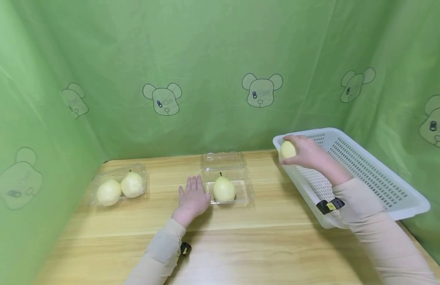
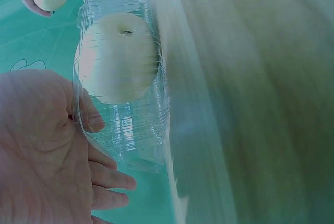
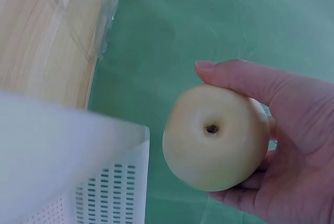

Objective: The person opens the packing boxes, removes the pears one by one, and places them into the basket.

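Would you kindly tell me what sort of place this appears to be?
Probably a small curtained-off work booth: cartoon-printed green sheeting hangs on three sides of a wooden table, where pears sit in clear plastic boxes.

Head view: right hand (image 1: 307, 152) covers part of round pale-yellow pear (image 1: 288, 150); beige-sleeved right arm (image 1: 380, 233) blocks part of white perforated plastic basket (image 1: 366, 174). Left hand (image 2: 47, 151) cropped in left wrist view; basket rim (image 3: 68, 145) blurred in right wrist view.

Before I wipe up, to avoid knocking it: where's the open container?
In the head view, at centre, the open container sits on the table, just right of the left hand, one pear inside.
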A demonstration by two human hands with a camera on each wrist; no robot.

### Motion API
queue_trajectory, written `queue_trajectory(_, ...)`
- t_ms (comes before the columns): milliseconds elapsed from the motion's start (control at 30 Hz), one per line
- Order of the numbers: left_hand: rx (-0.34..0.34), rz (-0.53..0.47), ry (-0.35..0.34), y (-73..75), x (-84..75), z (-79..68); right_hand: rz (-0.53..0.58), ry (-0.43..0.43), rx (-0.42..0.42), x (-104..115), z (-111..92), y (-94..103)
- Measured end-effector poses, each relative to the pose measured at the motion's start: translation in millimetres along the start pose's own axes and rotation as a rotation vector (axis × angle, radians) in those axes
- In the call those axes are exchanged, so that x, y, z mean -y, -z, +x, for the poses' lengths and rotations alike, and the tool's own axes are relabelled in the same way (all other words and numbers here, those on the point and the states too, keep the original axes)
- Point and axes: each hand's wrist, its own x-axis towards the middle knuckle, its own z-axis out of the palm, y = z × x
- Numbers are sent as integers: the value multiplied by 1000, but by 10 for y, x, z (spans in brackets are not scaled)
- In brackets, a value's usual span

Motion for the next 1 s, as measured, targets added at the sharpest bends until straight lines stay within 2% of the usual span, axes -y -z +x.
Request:
queue_trajectory(467,3,-7,4,6,5,7,-10,-30,27,-257,10,62)
queue_trajectory(1000,5,-9,4,-6,19,-2,4,-65,39,-515,87,-58)
